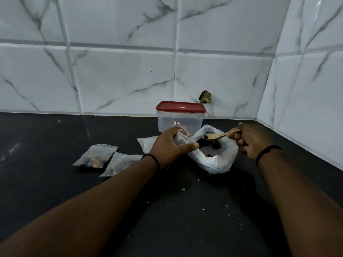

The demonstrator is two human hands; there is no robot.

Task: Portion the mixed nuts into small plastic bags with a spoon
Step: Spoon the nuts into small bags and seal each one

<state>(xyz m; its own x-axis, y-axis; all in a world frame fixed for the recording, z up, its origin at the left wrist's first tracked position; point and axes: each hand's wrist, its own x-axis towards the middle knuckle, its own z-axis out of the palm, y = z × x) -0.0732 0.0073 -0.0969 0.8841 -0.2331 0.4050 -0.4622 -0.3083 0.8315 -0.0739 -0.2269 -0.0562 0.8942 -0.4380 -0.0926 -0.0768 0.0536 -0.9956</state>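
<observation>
Left hand (171,145) pinches a small bag (182,139) open; right hand (249,140) pinches a loaded spoon (219,136) – mid-scoop, next tip nuts in

I am wearing no sleeves, so both my forearms are showing bare from the near edge up to the wrists. My left hand (169,145) is wearing a thin black band (153,158) around its wrist. My right hand (252,140) is wearing a matching thin black band (267,152) at its wrist. My fingers are showing no rings.
</observation>
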